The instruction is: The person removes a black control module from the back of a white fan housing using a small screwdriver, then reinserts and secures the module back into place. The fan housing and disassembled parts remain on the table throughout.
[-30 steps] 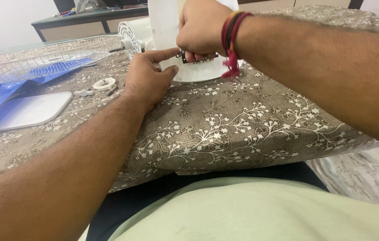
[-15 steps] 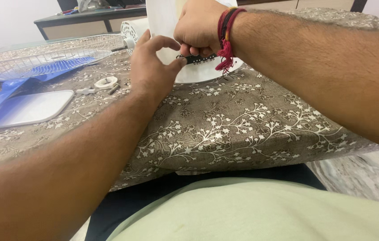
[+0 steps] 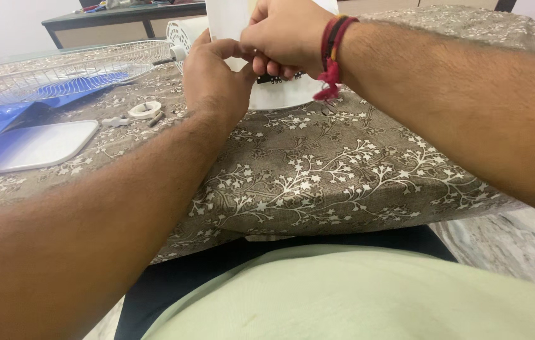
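Table fills the middle of the frame, covered in a brown-grey cloth with a white branch-and-flower print; the cloth drapes over the near edge. Bottom of the frame: pale green shirt fabric, smooth, with dark trousers above it.

Wire fan guard, upper left: round, white thin-wire mesh, lying flat. Blue plastic fan blade sits under or in it, glossy, with curved lobes. Below that, a blue rounded-rectangle panel, smooth and shiny, flat on the cloth at the left edge. Dark desk in the background, top of the frame, with clutter on it too small to tell.

White fan body, top centre: smooth white plastic, rounded base resting on the cloth, upright part running out of the top of the frame. Dark strip of small buttons on its front, just under the right-hand fingers. A white ribbed round part shows behind it, to the left.

Left hand comes in from the lower left, thumb and forefinger curled together and pressing against the fan body's left side. Right hand comes in from the right, fingers bunched and closed on something at the front of the fan body; what is pinched is hidden by the knuckles. The two hands touch each other. Red and dark thread bands on the right wrist, with a frayed tassel hanging.

Small white plastic ring and a short dark screw-like piece lie on the cloth left of the left hand, well apart from the fingers.
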